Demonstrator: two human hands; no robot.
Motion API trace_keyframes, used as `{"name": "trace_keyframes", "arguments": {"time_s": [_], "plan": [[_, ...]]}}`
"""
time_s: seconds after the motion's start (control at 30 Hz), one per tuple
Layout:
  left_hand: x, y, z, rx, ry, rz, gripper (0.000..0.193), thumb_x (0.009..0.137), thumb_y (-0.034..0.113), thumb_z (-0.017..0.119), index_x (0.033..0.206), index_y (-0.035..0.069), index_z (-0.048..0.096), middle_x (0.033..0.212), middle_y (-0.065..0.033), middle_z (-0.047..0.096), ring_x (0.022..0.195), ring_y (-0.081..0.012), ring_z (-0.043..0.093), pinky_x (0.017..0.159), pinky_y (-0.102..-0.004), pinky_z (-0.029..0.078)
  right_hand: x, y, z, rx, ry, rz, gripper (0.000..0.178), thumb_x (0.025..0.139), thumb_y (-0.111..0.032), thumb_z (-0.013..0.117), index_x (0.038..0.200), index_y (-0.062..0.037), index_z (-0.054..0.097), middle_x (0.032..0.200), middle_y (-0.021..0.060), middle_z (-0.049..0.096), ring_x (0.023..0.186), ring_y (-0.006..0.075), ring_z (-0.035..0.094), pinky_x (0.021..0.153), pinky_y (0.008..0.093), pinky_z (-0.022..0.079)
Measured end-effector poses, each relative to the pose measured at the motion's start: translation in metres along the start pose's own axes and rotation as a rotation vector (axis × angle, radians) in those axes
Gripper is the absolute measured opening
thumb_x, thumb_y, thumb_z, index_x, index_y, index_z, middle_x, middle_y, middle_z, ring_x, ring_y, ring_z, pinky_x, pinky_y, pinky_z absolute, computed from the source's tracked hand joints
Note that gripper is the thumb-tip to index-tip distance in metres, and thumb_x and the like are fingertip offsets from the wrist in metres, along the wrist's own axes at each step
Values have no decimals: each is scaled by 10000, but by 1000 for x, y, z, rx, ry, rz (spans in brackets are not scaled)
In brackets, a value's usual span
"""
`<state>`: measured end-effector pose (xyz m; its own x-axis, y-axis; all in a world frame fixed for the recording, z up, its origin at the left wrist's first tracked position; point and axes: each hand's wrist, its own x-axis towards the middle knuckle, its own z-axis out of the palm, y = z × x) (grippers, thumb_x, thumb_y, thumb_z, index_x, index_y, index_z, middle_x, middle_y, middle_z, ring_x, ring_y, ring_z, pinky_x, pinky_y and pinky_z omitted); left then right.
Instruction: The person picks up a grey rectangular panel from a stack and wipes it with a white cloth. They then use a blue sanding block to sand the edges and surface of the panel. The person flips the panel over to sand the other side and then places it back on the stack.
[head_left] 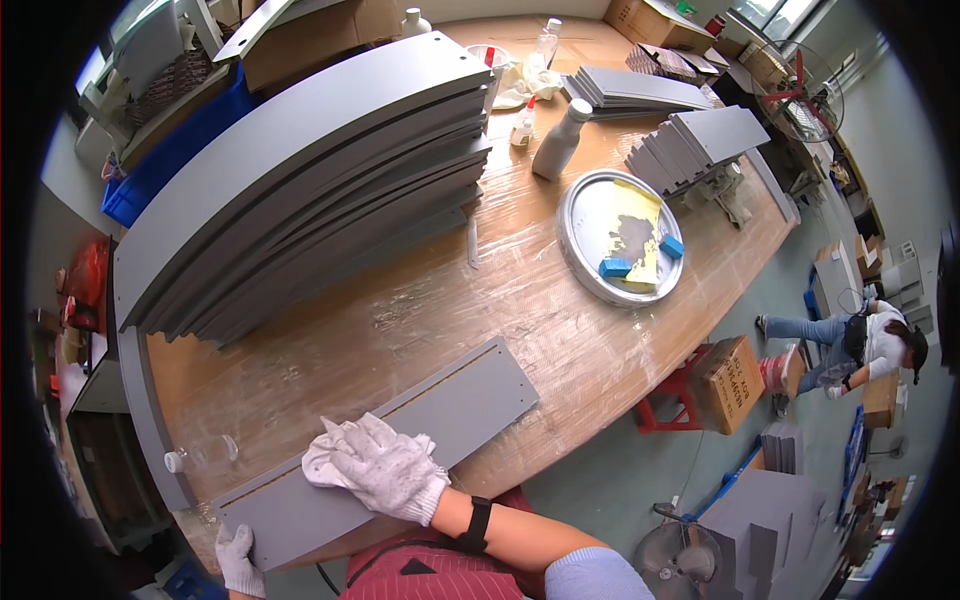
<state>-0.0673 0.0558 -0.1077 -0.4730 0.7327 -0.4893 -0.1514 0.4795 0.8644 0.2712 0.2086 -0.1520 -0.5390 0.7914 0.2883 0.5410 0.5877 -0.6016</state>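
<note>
A long grey board (450,405) with a narrow brown groove along its far side lies slantwise at the table's near edge. My right hand (395,475), in a white work glove, presses down on the middle of it. Bunched under those fingers is what looks like a white cloth (322,462); the glove and cloth are hard to tell apart. At the board's near left corner, my left hand (238,560), gloved too, grips the end; its thumb side shows and the other fingers are partly hidden.
A tall stack of grey boards (330,150) fills the table's far left. A clear bottle (205,455) lies left of the board. Farther right stand a round lid (590,270) with blue blocks, a grey bottle (563,140) and smaller panels (690,150). A person (850,340) works beyond.
</note>
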Motion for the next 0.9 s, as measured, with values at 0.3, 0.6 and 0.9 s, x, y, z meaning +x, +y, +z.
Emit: {"name": "trace_keyframes", "arguments": {"time_s": [0.3,0.6,0.9], "plan": [[44,-90,-6,14,122,-116,467,900,29,672,1338,-57,537,1146,-112,675,988,-218,658,907,-353,531,-173,208,-154,-774,219,1165,460,916,-392,638,1344,-223,646,1187,171,630,1107,368,593,956,476,490],[65,-112,-14,208,346,-197,541,869,3,688,1384,-23,525,1045,-62,675,853,-161,615,763,-296,500,-153,207,-174,-415,266,1006,499,938,-342,640,1423,-233,599,1239,88,655,1062,336,610,975,441,479],[140,-53,-17,-178,326,431,833,851,19,756,1565,87,331,1539,-91,442,1361,-224,471,1103,-389,415,-141,202,-123,-811,246,1102,471,885,-432,686,1332,-290,637,1328,78,588,1248,324,525,1063,485,424]]}}
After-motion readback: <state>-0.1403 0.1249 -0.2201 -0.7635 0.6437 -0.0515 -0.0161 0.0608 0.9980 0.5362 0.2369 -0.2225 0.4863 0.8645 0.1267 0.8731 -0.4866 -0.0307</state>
